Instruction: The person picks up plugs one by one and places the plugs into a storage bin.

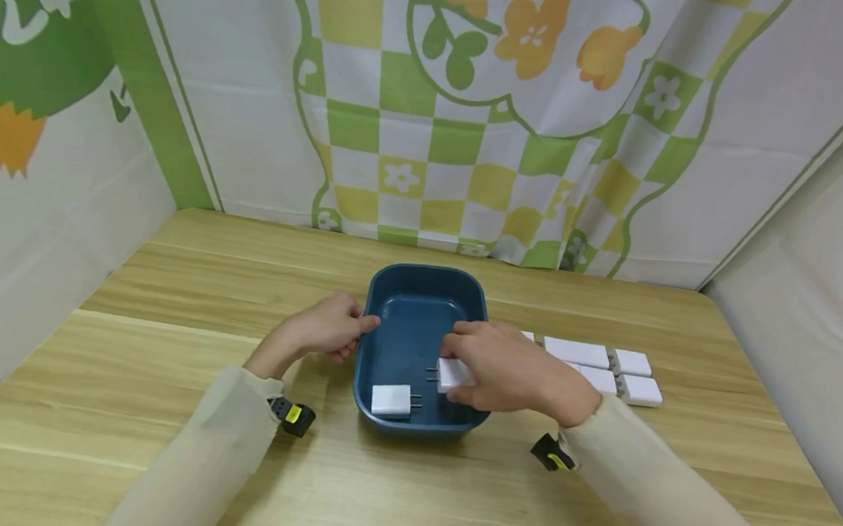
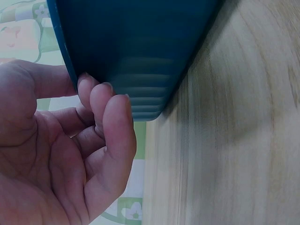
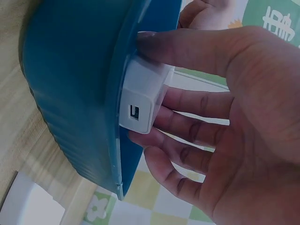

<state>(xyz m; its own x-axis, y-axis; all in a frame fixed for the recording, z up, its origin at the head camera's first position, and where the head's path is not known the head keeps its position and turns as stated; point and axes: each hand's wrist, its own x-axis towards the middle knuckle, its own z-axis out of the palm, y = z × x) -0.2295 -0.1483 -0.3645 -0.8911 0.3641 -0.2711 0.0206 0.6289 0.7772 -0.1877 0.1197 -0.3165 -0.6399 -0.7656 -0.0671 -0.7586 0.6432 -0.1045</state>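
Right wrist view: white charger [image 3: 141,91] pinched between thumb [image 3: 192,50] and fingers [image 3: 194,129].

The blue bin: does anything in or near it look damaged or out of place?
Nothing stands out: the blue bin sits upright without visible damage; a white two-prong charger lies inside, and the right hand holds a USB charger.

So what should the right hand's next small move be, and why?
Probably lower the white, boxy two-prong charger into the dark blue, rounded rectangular container and let go. The right hand holds it over the container's right side, a similar white charger lies inside, and the left hand grips the container's left edge, which should keep it steady.
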